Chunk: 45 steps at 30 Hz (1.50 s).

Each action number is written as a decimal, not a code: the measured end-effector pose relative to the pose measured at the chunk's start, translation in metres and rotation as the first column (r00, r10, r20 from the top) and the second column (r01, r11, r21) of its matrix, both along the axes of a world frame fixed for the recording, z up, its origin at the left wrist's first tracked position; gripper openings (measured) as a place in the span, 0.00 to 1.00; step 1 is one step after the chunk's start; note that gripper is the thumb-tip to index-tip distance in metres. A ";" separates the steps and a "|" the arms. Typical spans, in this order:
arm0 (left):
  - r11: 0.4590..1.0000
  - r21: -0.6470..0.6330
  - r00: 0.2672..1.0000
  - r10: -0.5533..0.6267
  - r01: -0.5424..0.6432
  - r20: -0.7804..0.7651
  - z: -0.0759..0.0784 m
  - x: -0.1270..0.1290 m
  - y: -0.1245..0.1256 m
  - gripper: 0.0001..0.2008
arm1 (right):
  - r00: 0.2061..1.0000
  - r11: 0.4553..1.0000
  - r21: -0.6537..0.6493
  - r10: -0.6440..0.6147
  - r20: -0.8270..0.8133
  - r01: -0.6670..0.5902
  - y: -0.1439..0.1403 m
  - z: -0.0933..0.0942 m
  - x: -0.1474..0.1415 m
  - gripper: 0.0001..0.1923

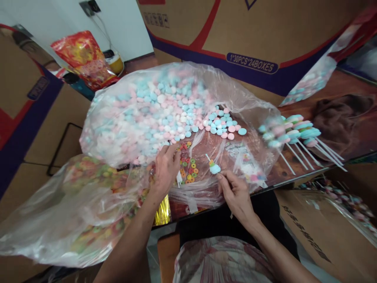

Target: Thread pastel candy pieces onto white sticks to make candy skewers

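Observation:
My right hand [237,192] pinches a candy skewer [215,168] near the table's front edge. On its thin white stick are a small yellow-orange ring and pale blue candy, with the stick's tip bare. My left hand [166,165] is at the near edge of the candy heap, fingers bent and drawn together; what they hold, if anything, is hidden. Beside it lie ring candies [188,169] in red, yellow and green, and a few short white sticks [179,179]. Behind is a large clear bag [141,114] of pink, blue and white candies, some spilled out [220,124].
Finished-looking candy skewers [303,131] lie stacked at right, near a brown cloth [338,118]. A bag of ring candies [97,212] is at left, with gold ties [163,212] nearby. Large cartons [203,67] stand behind; an open carton [318,232] sits lower right.

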<state>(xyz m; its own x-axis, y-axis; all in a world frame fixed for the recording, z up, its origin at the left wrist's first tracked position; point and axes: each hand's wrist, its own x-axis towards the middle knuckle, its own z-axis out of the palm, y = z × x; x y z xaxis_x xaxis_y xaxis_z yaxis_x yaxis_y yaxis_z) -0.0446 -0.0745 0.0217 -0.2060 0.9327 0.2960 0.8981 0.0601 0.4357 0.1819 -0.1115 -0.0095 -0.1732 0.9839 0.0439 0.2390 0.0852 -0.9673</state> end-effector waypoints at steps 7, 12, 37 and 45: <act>0.974 0.225 0.977 -0.020 -0.028 0.211 0.036 0.000 -0.035 0.08 | 0.999 1.000 0.014 0.012 0.030 -0.013 -0.002 -0.002 0.001 0.14; 0.884 0.398 0.969 0.237 -0.247 0.075 0.080 -0.030 -0.070 0.05 | 0.998 0.999 0.047 0.011 0.065 -0.015 -0.001 -0.005 0.000 0.14; 0.956 -0.164 0.970 -0.244 0.243 0.015 0.024 0.027 -0.025 0.14 | 0.999 0.998 0.056 0.011 0.049 -0.013 -0.001 0.001 -0.001 0.15; 0.910 -0.342 0.941 -0.300 0.233 -0.157 0.001 0.028 -0.012 0.13 | 0.996 0.998 0.059 0.012 0.091 -0.018 0.001 0.001 0.000 0.14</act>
<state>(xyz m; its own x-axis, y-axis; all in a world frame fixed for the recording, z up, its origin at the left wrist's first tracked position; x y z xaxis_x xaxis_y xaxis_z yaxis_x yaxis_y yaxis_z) -0.0168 -0.0861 0.0223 0.0962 0.9953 -0.0119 0.9659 -0.0905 0.2424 0.1817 -0.1103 -0.0088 -0.1937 0.9773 0.0862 0.3235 0.1466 -0.9348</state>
